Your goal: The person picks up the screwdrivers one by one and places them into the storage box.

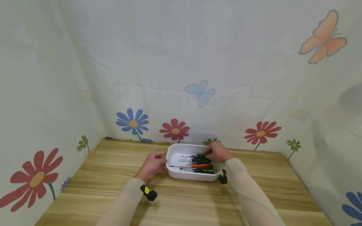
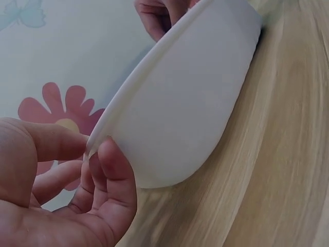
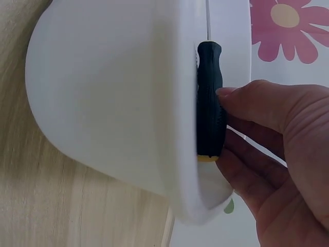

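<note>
A white plastic bin [image 1: 190,175] with rounded corners stands on the wooden table and holds several screwdrivers, their shafts pointing left. At its left end my left hand [image 1: 153,164] pinches the rim, with fingertips on both sides of the edge [image 2: 97,128]. My right hand [image 1: 219,152] reaches over the back right of the bin. Thumb and fingers of that hand pinch the dark handle of a screwdriver [image 3: 209,98] with a yellow end. Nearer the front lie an orange-handled screwdriver [image 1: 200,165] and a black and yellow one [image 1: 205,168].
The wood-grain table [image 1: 181,204] ends at the back against a pale curtain [image 1: 158,69] printed with flowers and butterflies. The curtain also hangs along the left and right sides. A small black device with a yellow label [image 1: 149,192] is strapped at my left wrist.
</note>
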The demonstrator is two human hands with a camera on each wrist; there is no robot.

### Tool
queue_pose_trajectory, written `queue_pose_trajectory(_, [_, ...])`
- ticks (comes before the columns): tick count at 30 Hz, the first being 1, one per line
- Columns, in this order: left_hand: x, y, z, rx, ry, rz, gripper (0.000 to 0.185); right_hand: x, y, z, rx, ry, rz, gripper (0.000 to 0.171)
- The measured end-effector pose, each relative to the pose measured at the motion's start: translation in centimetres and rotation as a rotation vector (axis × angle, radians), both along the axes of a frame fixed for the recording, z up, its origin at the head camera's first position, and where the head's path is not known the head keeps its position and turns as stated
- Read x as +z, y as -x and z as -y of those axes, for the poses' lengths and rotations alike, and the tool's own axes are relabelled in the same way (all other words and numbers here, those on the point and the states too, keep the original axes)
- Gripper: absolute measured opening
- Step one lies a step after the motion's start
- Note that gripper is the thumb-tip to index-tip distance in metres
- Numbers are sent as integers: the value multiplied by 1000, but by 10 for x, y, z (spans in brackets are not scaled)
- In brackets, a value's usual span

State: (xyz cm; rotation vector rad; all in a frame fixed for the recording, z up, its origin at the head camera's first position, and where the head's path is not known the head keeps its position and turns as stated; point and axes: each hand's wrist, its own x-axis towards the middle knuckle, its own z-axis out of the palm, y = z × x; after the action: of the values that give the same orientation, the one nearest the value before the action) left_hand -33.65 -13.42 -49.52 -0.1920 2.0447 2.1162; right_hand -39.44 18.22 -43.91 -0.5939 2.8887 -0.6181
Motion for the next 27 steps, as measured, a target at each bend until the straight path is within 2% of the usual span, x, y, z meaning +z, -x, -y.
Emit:
queue_pose_trajectory(6, [-1,1,7,-73,62,-18,47,5,-3,-8,39,29,-47,18])
queue_pose_trajectory(12, [0,2,15,-107,142,-30,48,8,-5,-13,79,45,-81,20])
queue_pose_trajectory(17, [4,4,22,-136,193,-45,46,9,-7,-21,40,89,-78,19])
queue_pose_trajectory(23, [15,7,31,-128,302,-81,42,12,-12,-34,16,103,-102,23])
queue_pose_trajectory(27, [27,11,37,-111,436,-169,40,14,-17,-43,8,117,-154,25])
